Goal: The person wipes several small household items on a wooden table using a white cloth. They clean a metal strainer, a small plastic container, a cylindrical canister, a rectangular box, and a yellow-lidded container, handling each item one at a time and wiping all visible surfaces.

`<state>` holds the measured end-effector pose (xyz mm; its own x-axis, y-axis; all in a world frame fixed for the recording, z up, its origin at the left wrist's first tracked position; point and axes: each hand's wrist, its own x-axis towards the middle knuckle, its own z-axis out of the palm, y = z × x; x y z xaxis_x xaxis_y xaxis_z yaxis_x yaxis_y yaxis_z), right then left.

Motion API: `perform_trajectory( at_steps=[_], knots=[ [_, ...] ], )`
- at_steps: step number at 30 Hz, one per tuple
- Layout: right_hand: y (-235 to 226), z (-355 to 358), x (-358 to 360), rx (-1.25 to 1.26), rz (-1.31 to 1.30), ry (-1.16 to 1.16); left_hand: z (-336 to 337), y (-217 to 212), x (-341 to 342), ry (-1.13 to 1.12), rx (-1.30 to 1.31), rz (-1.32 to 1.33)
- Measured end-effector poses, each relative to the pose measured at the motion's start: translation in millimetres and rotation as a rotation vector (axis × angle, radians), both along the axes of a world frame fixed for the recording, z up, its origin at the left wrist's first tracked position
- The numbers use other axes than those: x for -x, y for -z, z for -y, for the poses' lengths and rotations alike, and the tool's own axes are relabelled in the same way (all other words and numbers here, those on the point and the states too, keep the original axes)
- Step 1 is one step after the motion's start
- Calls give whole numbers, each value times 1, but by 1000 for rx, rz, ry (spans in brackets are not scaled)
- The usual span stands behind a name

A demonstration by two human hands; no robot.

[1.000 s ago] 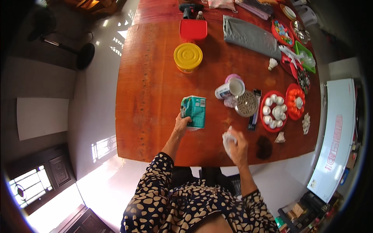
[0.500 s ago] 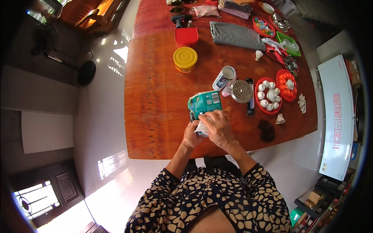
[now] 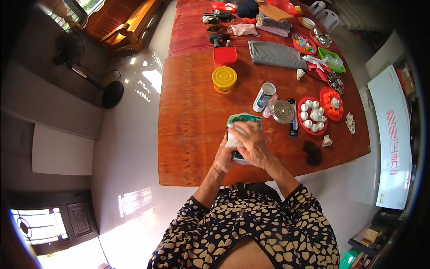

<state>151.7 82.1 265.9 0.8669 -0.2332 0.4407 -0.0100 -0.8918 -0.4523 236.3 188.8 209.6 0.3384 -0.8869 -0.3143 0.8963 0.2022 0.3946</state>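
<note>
My left hand (image 3: pixel 223 158) grips the left side of a green packet (image 3: pixel 247 118) with a pale lower end, held above the near part of the table. My right hand (image 3: pixel 253 147) is bent over the front of the packet, its fingers slightly blurred. Beneath those fingers is a crumpled white tissue (image 3: pixel 231 140), pressed against the packet. Both hands hide much of the packet's face.
On the wooden table (image 3: pixel 192 139) stand a yellow-lidded tub (image 3: pixel 224 80), a red box (image 3: pixel 225 56) and a white cylindrical can (image 3: pixel 264 97). A round slotted metal piece (image 3: pixel 283 111) lies beside a black package (image 3: pixel 292 121). Rightward, a red plate (image 3: pixel 302 127) holds several white cups.
My right hand has slid up the packet with the tissue and covers more of its printed face. My left hand still holds the packet. The whole view has shifted slightly.
</note>
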Motion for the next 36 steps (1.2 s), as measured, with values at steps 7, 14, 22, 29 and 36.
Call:
perform_trajectory(
  at_steps=[7,14,22,29,36],
  knots=[
    [-27,-15,-23,142,169,-49,-30,-24,-6,180,-194,216],
    [-32,17,-43,107,252,358,-35,-55,-9,-46,-24,161],
    [-9,-36,-35,14,116,178,-16,-26,-16,-200,36,84],
    [-19,-57,17,-196,-15,-152,-23,-40,-24,-18,143,17],
    [-53,-19,-5,-49,206,237,-17,-32,-11,-9,-10,65]
  ],
)
